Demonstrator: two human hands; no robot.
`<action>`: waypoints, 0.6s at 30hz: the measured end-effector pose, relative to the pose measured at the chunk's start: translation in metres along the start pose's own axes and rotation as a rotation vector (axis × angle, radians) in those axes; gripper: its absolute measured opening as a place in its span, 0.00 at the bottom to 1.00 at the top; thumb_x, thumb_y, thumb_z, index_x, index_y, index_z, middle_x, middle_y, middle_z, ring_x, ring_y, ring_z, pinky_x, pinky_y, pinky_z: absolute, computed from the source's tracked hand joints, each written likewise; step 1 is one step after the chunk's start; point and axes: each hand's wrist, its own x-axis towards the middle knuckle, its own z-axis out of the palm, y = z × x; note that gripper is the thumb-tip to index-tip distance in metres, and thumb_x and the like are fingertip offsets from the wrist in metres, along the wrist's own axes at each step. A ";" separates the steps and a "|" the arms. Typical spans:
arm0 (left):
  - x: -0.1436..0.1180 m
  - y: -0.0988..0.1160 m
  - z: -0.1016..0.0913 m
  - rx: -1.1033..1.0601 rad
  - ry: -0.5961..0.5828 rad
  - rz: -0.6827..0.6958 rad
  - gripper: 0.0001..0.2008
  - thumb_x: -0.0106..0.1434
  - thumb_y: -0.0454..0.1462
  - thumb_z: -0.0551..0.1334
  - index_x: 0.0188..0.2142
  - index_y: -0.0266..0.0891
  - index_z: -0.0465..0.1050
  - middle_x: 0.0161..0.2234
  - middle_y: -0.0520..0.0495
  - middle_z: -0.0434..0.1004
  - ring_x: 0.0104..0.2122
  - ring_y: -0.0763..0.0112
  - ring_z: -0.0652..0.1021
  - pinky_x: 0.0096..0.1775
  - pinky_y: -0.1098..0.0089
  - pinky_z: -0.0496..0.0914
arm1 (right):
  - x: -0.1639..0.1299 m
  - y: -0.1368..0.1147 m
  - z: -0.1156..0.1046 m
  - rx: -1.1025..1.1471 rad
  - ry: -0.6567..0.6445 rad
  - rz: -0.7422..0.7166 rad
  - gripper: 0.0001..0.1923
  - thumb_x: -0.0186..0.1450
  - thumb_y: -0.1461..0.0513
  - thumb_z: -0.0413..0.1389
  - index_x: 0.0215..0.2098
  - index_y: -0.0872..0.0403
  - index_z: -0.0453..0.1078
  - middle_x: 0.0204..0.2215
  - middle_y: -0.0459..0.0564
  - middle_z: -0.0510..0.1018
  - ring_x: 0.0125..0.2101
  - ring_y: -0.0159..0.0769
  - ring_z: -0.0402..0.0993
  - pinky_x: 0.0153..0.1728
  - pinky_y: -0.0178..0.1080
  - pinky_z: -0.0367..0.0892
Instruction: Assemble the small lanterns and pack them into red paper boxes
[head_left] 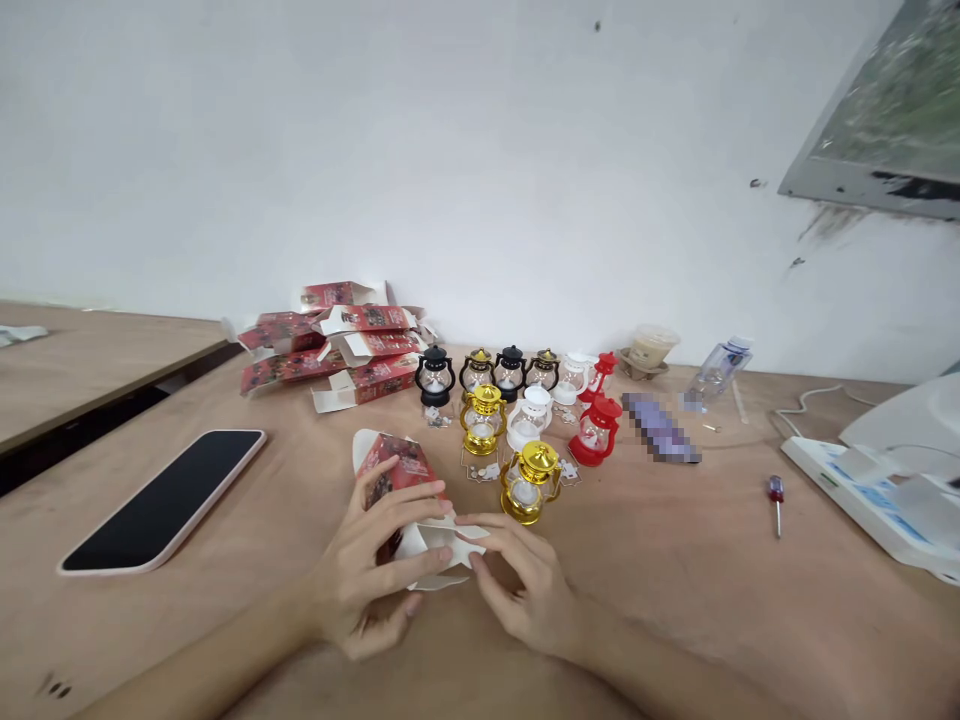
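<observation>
A red printed cardboard box [405, 462] lies on the table in front of me, its white-flapped end toward my right hand. Across its top and near side rests my left hand [379, 555], fingers spread and holding it. My right hand [525, 575] pinches a white flap [466, 552] at the open end between thumb and fingers. What is inside the box is hidden. Just beyond my hands stands a gold mini lantern [530, 485]. Behind it are another gold lantern [483, 420], a white lantern [529, 418] and a red lantern [596, 432].
More lanterns, including a black one [435, 376], stand along the back. Stacked red boxes [367, 345] lean at the back left. A phone [169, 500] lies left. To the right are a blurred purple item [660, 428], a cup [651, 348], a bottle [716, 372], a screwdriver [776, 500] and a power strip [862, 500].
</observation>
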 end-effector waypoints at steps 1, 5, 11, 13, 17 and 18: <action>0.000 0.000 0.000 0.013 -0.010 -0.006 0.25 0.51 0.30 0.54 0.50 0.45 0.66 0.48 0.41 0.72 0.52 0.52 0.72 0.53 0.37 0.55 | 0.000 0.001 0.000 0.009 -0.006 0.002 0.19 0.63 0.72 0.48 0.50 0.52 0.65 0.44 0.54 0.76 0.46 0.34 0.73 0.46 0.37 0.71; -0.001 -0.001 -0.001 0.113 -0.036 -0.014 0.31 0.48 0.27 0.54 0.53 0.47 0.62 0.50 0.41 0.72 0.53 0.53 0.71 0.53 0.37 0.54 | 0.001 0.002 0.000 0.024 -0.012 0.003 0.20 0.63 0.72 0.48 0.52 0.52 0.64 0.44 0.54 0.76 0.46 0.35 0.73 0.46 0.37 0.70; -0.006 -0.004 0.001 0.122 -0.059 -0.013 0.28 0.50 0.26 0.53 0.51 0.45 0.65 0.48 0.41 0.73 0.53 0.54 0.71 0.52 0.43 0.59 | 0.001 0.005 0.000 0.040 0.005 0.035 0.19 0.64 0.71 0.49 0.51 0.51 0.64 0.44 0.54 0.76 0.46 0.34 0.73 0.46 0.37 0.70; -0.007 -0.006 0.001 0.130 -0.063 -0.010 0.26 0.51 0.26 0.53 0.49 0.44 0.66 0.47 0.41 0.73 0.53 0.54 0.70 0.52 0.44 0.60 | 0.000 0.006 0.000 0.043 0.005 0.046 0.19 0.64 0.71 0.49 0.51 0.51 0.64 0.44 0.53 0.76 0.46 0.34 0.72 0.46 0.36 0.70; -0.007 -0.007 0.000 0.150 -0.068 -0.001 0.24 0.53 0.25 0.53 0.49 0.42 0.67 0.46 0.41 0.75 0.53 0.56 0.71 0.52 0.47 0.60 | 0.000 0.007 0.000 0.058 0.011 0.060 0.18 0.65 0.70 0.48 0.50 0.50 0.65 0.44 0.52 0.76 0.45 0.33 0.73 0.44 0.35 0.71; -0.007 -0.007 0.000 0.158 -0.066 -0.001 0.23 0.54 0.25 0.52 0.49 0.41 0.67 0.45 0.41 0.75 0.53 0.57 0.71 0.52 0.48 0.60 | 0.001 0.007 0.000 0.064 0.012 0.067 0.18 0.65 0.70 0.48 0.50 0.50 0.66 0.44 0.52 0.76 0.45 0.33 0.73 0.43 0.35 0.71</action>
